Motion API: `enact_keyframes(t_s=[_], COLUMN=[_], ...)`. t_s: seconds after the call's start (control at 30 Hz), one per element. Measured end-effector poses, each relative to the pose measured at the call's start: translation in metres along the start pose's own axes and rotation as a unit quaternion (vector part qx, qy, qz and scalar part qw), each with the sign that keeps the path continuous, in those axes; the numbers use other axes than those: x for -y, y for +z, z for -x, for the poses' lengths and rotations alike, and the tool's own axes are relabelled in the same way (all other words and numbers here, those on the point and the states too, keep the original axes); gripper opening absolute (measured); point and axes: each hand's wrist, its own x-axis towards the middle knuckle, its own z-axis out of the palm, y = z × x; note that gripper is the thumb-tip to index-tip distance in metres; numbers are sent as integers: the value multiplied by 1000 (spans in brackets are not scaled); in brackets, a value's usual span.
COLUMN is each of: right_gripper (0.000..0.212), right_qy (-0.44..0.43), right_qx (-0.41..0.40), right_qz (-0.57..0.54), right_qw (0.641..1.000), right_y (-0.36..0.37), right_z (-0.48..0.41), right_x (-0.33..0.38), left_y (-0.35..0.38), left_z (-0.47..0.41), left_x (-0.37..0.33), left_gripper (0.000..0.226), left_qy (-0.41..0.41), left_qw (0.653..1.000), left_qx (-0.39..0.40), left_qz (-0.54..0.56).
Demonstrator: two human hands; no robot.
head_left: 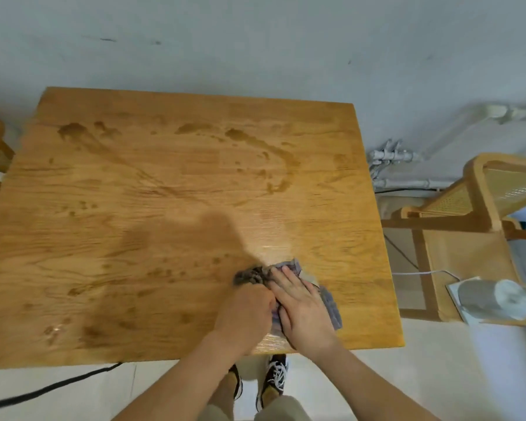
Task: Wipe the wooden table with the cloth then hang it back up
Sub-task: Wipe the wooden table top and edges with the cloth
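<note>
Black cable point(43, 390) lies on the floor at near left, below the surface edge. It is a trip risk on the walk to hang the cloth up. No hook or rail is in view.

Square light-brown wooden surface point(104, 226) has dark wet smears point(264, 153) across the far part and blotches at near left. Wiping looks partly done. These patches could dry as streaks if the passes miss them.

Left hand point(245, 314) is curled into a fist and grips the bunched left end of the grey-blue checked cloth point(331, 308). The cloth sits on the near-right part of the surface, close to the near edge. Bunching gives little flat contact, so it is likely to push water around rather than lift it.

Right hand point(304, 311) has straight fingers and presses flat on the cloth. A pull toward the body could drag the cloth off the near edge.

Wooden cane-panel chair point(468, 205) stands right of the surface, apart from it. A wide sweep to the right could flick water at it.
</note>
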Motion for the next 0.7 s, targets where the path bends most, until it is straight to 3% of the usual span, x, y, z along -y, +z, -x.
enact_keyframes(t_s=[0.07,0.13,0.2,0.3,0.37,0.43,0.57,0.63,0.7], right_gripper=[54,53,55,60,59,56,45,45,47], right_qy=[36,151,273,373,303,200,15,11,75], right_qx=[-18,-53,-102,-156,-147,-131,-118,-147,-181], right_qz=[50,69,46,-6,5,9,16,19,-4], right_qw=[998,985,955,914,942,971,993,989,981], right_y=[-6,-18,-20,0,16,25,18,10,8], right_z=[27,48,49,20,11,18,48,59,62], right_x=[-33,-60,-63,-16,20,33,-9,-37,-45], left_y=[17,36,49,56,47,29,30,45,60], left_z=[7,15,18,25,28,35,43,44,47], left_x=[-16,-31,-41,-38,-27,-17,-23,-38,-51], left_gripper=[21,31,39,19,27,22,25,28,30], left_qy=[91,163,171,107,20,-57,-23,8,33], left_qw=[995,984,981,994,999,996,993,996,994], left_qx=[27,53,64,-5,-49,-40,-2,32,31], left_qz=[-20,-55,-67,-22,-7,-61,-114,-88,-95])
